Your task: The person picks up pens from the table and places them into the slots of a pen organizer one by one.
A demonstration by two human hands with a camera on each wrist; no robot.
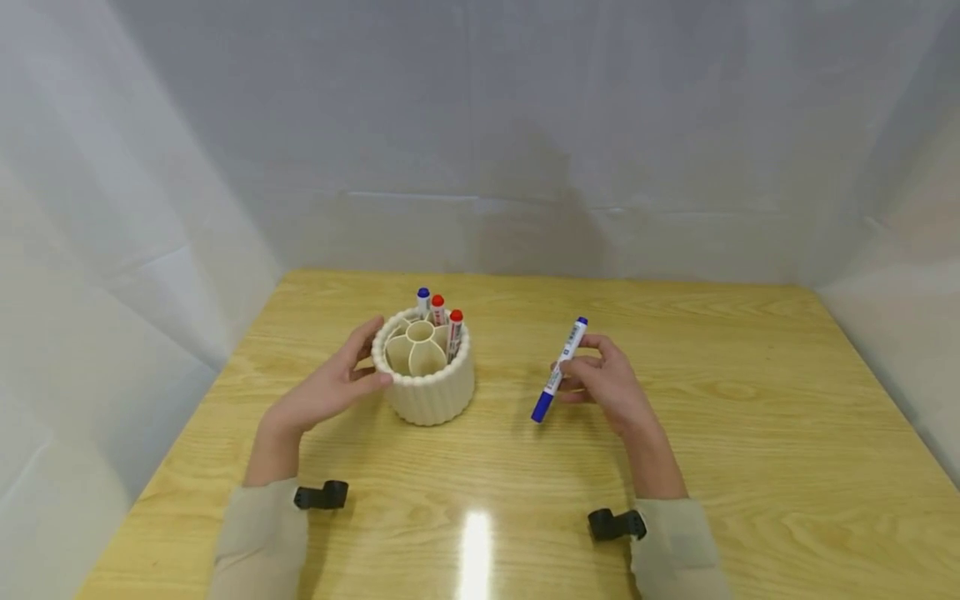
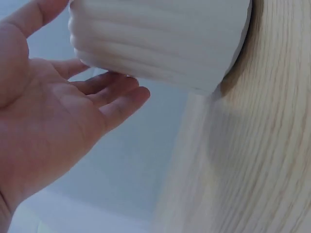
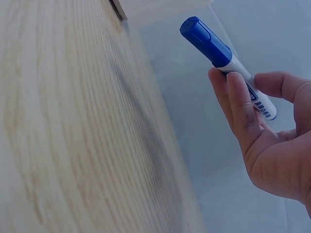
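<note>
The left hand (image 1: 330,387) rests with straight fingers against the side of the ribbed holder (image 1: 427,379), which stands on the tabletop (image 1: 750,433); a nudge could probably slide or tip it. The right hand (image 1: 607,383) has its grip pinched on the blue marker (image 1: 558,369), held above the tabletop right of the holder; a loose pinch might drop it. Counted: one holder, three markers (image 1: 438,312) inside, one held.

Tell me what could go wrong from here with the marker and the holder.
The right hand only pinches the blue marker in its fingers, so it may slip. Three markers already crowd the back of the holder; the new one could knock them. The left hand only rests against the holder, which might slide.
</note>
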